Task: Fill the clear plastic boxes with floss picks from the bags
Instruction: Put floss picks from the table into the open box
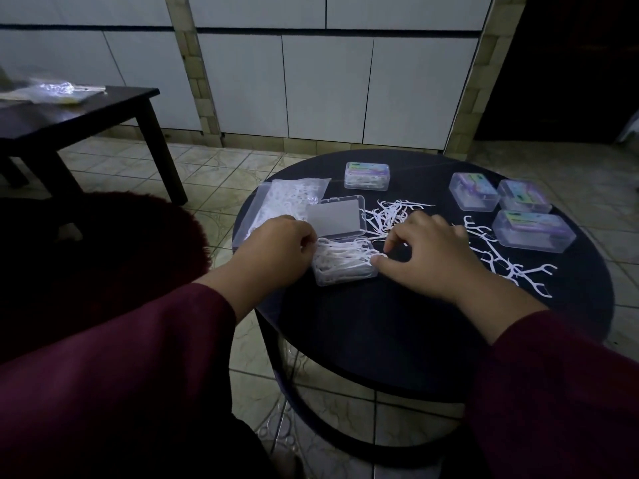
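An open clear plastic box (344, 262) sits near the front-left of the round black tabletop (397, 323), its shallow rectangular tray heaped with white floss picks (340, 257) and its hinged lid (333, 216) laid back flat behind it, a frosted grey panel showing through. The left hand (276, 252) rests against the tray's left end, fingers curled so that the grip meets the picks there, though whether it pinches any I cannot tell. The right hand (427, 255) sits at the tray's right end, thumb and forefinger closed in a pinch on the tip of a pick at the box's edge. Just behind the lid lies a crinkled transparent bag (294, 198) still holding a mass of picks, and to its right a loose tangle of picks (394, 212) spreads over the dark surface — thin, forked, Y-shaped pieces. More scattered picks (508, 264) trail toward the right rim. Four closed boxes with pale purple and green labels stand farther back: one alone (367, 175) near the far edge, and three clustered (511, 205) at the right, nearly touching. Both arms wear soft maroon sleeves (121, 375). Beyond, glossy patterned floor tiles (214, 164) — and at the left a dark rectangular side table (76, 115) carrying another shiny plastic bag (57, 89).
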